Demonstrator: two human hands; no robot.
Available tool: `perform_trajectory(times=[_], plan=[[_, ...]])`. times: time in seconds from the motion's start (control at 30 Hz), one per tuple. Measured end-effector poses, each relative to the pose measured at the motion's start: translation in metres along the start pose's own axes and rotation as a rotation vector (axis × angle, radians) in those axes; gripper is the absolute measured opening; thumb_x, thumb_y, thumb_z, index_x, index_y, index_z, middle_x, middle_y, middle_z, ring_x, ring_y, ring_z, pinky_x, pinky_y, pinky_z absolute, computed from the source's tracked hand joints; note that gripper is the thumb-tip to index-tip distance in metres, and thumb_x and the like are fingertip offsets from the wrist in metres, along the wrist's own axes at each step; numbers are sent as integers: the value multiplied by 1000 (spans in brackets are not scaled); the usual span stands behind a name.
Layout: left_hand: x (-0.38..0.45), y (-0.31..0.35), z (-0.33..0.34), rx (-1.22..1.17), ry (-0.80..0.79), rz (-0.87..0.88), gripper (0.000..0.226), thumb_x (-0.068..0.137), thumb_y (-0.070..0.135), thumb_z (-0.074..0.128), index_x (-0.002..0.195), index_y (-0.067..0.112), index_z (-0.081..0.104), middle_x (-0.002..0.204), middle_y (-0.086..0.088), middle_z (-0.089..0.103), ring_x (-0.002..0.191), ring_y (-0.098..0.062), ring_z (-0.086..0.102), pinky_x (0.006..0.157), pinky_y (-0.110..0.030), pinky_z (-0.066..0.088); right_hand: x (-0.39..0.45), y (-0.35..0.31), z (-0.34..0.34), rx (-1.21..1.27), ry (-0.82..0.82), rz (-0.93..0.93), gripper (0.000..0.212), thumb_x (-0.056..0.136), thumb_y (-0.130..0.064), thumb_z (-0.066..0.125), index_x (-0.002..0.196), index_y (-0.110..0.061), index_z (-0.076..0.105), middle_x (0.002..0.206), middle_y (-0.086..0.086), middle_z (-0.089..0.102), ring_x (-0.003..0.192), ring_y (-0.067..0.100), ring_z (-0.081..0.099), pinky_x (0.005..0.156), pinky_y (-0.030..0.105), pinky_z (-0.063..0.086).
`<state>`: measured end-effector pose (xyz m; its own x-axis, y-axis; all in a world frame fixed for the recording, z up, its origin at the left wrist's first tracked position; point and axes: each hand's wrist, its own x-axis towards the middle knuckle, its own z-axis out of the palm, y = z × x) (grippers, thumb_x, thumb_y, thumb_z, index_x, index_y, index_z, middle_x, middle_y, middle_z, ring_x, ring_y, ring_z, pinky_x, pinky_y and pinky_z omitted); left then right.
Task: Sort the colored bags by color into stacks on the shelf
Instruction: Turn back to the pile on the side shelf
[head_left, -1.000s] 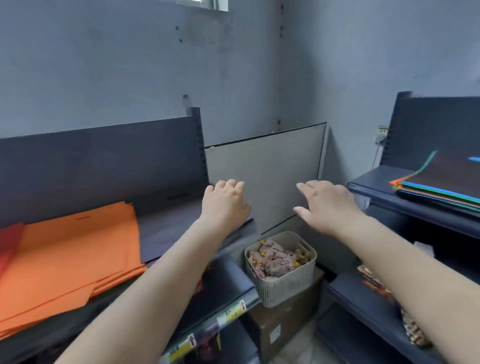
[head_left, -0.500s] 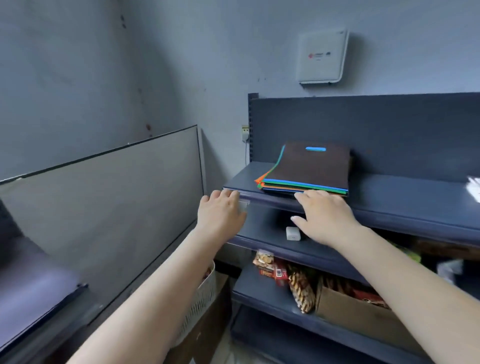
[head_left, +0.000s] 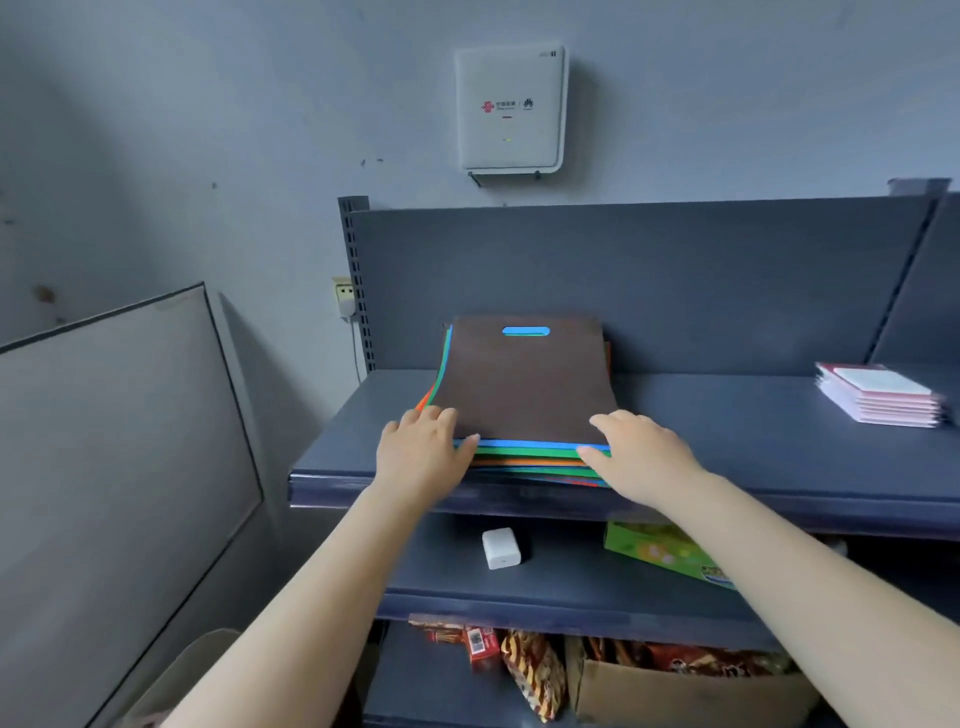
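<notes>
Mid-frame, I had left hand (head_left: 421, 457) and right hand (head_left: 641, 454) on bag stack (head_left: 524, 384) front corners — grip of each relaxed, fingers straight — on shelf (head_left: 753, 441).

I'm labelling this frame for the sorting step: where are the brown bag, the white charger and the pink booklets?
brown bag (head_left: 524, 389), head view, middle of its top face.
white charger (head_left: 501, 548), head view, its front face.
pink booklets (head_left: 878, 397), head view, top of the pile.
</notes>
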<state>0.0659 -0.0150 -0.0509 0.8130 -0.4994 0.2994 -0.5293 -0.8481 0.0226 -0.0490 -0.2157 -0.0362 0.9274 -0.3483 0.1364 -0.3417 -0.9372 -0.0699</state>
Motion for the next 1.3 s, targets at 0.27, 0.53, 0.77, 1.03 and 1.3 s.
perform_trajectory(times=[0.27,0.53,0.77,1.03,1.3], plan=[[38,1,41,-164,59,84,43,96,51,35,118,23,58,116,4,61,114,-19,50,95,-28,33,51,28,26,316,27,375,56,93,-49,48,128,-5,51,129,12,52,117,29,51,89,35,44],[54,-3,38,-354,6,201,40,96,45,42,121,20,61,123,1,63,118,-19,51,96,-30,38,63,43,28,514,306,407,15,85,-20,69,91,-8,60,75,-1,54,83,25,52,66,27,33],[63,-18,45,-460,17,-18,52,90,51,53,128,16,56,129,2,58,123,-17,46,94,-26,35,56,66,33,574,573,451,11,87,-10,64,81,-9,55,72,4,54,75,27,48,63,30,31],[79,-48,46,-549,-35,-225,48,81,41,70,115,7,62,112,-7,62,105,-24,55,79,-28,39,52,67,50,774,605,460,10,88,-6,60,87,-16,60,82,7,64,77,25,55,67,27,34],[79,-61,36,-584,102,-276,22,86,18,66,105,7,66,100,-10,66,90,-29,57,69,-29,39,48,56,61,979,633,471,26,91,-2,51,103,-20,65,96,4,67,91,22,61,78,28,40]])
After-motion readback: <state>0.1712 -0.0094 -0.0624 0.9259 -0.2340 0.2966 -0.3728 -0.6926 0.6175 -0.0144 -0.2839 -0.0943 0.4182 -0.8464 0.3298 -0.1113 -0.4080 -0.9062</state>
